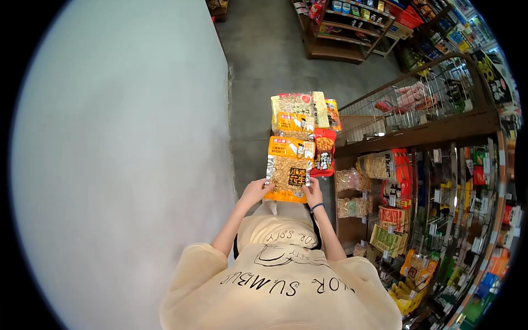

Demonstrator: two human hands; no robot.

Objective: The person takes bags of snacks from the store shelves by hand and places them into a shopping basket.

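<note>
Nut bag [287, 168], orange at top and bottom with a clear middle, is lying in front of the person's body, nearest of a stack of packets. Left hand [257, 191] is gripping its lower left corner, and right hand [313, 193], with a dark band [317, 207] on the wrist, is gripping its lower right corner. Fingers of both hands are curling nearly closed, pinching the bag's edges between thumb and fingertips.

Beyond the bag, a second orange packet [295, 121] is showing, partly covered, and a pale yellow packet [298, 101] is lying past it. A red packet [324, 152] is poking out on the right side, with a smaller orange and red packet [333, 114] above it. What is supporting the stack is hidden.

A pale wall [121, 154] is filling the left side, and a brown shelf unit [418, 135] is standing close on the right, narrowing the way. Wire mesh is fencing its top, and bagged snacks [352, 207] are filling its side. Farther ahead, another shelf [341, 49] is standing across the grey floor [264, 55].
</note>
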